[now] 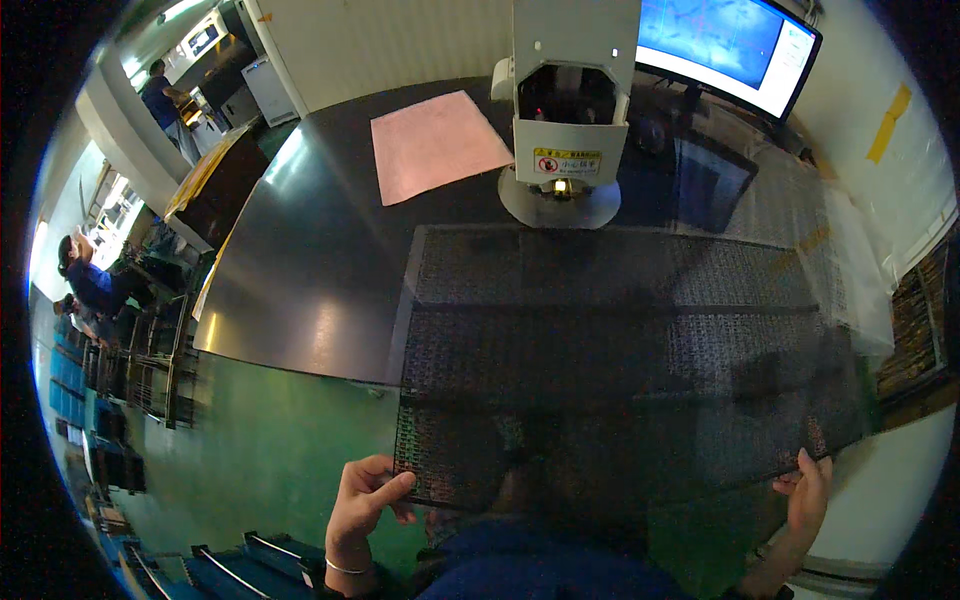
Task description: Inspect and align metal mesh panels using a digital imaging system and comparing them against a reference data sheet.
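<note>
A large dark rectangular panel (600, 370), thin and covered with rows of fine patterned openings, spans the space in front of me. Its far part overlaps the dark table, while its near edge extends past the table's front, over the green floor. My left hand (365, 500) pinches the near left corner, thumb on top. At the near right corner, my right hand (806, 492) grips the edge with its fingertips. Just beyond the panel's far edge stands a light grey machine (572, 150) with a round metal base and a small glowing lamp.
A pink sheet (435, 147) lies on the dark table (290, 270) left of the machine. Behind at right is a lit monitor (725, 45). Clear plastic sheeting (850, 270) hangs over the right side. Blue racks (245, 565) stand low at left; several people work farther off.
</note>
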Motion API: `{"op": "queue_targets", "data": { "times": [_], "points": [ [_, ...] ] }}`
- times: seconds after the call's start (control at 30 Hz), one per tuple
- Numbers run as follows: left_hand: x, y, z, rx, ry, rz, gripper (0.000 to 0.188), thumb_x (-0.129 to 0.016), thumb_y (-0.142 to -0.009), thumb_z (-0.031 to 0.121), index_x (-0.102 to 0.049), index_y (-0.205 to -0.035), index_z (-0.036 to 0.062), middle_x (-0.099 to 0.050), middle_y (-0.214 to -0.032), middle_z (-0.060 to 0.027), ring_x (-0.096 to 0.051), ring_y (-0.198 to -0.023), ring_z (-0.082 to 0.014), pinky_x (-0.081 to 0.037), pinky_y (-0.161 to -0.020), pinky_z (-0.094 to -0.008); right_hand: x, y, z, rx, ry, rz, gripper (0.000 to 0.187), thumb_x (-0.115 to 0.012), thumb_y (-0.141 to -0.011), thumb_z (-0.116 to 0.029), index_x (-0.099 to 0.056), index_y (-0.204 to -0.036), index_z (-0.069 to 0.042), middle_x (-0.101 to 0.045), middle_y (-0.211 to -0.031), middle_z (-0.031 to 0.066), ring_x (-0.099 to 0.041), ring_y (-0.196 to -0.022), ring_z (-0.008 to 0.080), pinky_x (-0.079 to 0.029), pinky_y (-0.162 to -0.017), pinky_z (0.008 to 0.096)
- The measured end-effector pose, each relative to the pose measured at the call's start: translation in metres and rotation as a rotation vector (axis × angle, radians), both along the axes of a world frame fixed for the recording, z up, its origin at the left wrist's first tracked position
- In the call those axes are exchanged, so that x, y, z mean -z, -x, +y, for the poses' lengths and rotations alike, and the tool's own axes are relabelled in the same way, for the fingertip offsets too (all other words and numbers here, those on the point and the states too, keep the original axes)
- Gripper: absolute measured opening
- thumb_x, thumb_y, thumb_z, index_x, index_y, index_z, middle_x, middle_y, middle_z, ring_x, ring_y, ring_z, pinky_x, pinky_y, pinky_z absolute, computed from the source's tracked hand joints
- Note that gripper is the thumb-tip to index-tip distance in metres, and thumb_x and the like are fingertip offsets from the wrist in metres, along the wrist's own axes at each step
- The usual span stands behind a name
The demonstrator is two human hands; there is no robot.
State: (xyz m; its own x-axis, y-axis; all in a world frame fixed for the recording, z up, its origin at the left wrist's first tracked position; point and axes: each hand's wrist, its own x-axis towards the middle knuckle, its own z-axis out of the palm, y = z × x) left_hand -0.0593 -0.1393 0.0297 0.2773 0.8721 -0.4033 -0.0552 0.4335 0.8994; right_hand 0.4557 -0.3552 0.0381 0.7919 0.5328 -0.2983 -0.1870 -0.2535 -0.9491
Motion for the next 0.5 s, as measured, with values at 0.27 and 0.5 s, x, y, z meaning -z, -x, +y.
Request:
{"op": "queue_targets", "data": {
  "times": [0.27, 0.5],
  "points": [
    [-0.011, -0.028, 0.004, -0.106, -0.215, 0.133, 0.05, -0.067, -0.076, 0.005, -0.044, -0.121, -0.0037, -0.06, -0.061, -0.0072, -0.055, -0.045, -0.0138, -0.046, -0.044, -0.0254, -0.033, -0.004, -0.001, 0.302, -0.125, -0.291, 0.017, -0.062, -0.085, -0.019, -0.059, -0.1, -0.011, -0.06, -0.087, -0.0035, -0.048, -0.061, 0.0032, -0.033, -0.05, 0.015],
    [-0.017, -0.047, 0.016, 0.175, -0.984, 0.521, 0.065, -0.082, -0.062, 0.021, -0.053, -0.118, 0.0026, -0.062, -0.098, -0.0134, -0.061, -0.089, -0.0232, -0.049, -0.077, -0.0351, -0.024, -0.022, -0.024, 0.362, -0.183, -0.508, 0.007, -0.062, -0.086, -0.015, -0.057, -0.091, -0.012, -0.054, -0.079, -0.0065, -0.045, -0.059, -0.0008, -0.039, -0.051, 0.0147]
  ]
}}
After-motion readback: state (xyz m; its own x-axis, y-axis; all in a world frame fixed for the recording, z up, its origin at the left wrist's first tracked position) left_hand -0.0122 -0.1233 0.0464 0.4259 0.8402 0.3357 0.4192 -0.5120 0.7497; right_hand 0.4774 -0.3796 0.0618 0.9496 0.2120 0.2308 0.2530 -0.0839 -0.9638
